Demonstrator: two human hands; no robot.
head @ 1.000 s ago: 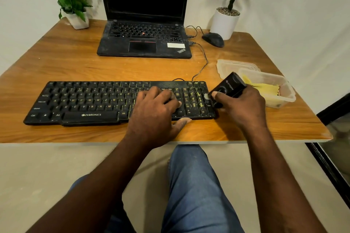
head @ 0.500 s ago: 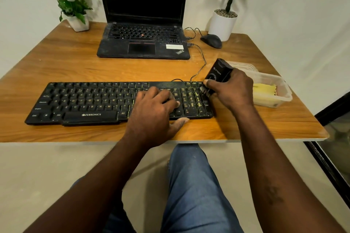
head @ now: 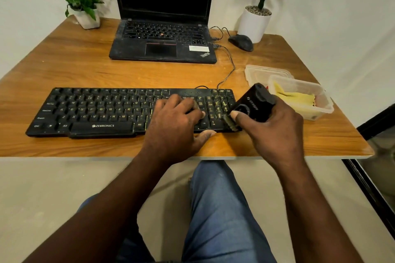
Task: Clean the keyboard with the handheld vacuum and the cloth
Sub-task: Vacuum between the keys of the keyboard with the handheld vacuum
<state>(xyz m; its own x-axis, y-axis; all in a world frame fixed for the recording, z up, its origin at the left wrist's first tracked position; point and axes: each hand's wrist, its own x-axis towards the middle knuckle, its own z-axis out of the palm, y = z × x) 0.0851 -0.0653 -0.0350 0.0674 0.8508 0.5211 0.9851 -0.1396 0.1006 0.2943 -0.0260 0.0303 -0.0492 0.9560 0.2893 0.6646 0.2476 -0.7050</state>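
Now your right hand (head: 275,132) has its fingers (head: 237,115) curled fully round the handheld vacuum (head: 254,102), so the grip is closed on the tool and nothing else is in it. Just under your thumb tip, the brush nozzle (head: 229,123) touches the number-pad end of the keyboard (head: 96,111), near its front corner.

Just beside the nozzle, your left hand (head: 173,126) lies on the keys with relaxed fingers and holds nothing. Its thumb rests at the front edge of the keyboard. I think this hand is there to keep the keyboard from sliding.

In my judgement the vacuum step is in hand, and it is at the right end only. The cloth (head: 297,97) lies in a clear container (head: 324,109) just behind your right knuckles, so the wiping step is not yet begun.

The next move probably asks you to draw the brush along the rows toward your left hand. That hand must then give way, because it covers keys in the path. Keep the brush low on the keys.

Farther beyond your fingers stand a laptop (head: 162,45) and a mouse (head: 241,41) on the table (head: 64,66).
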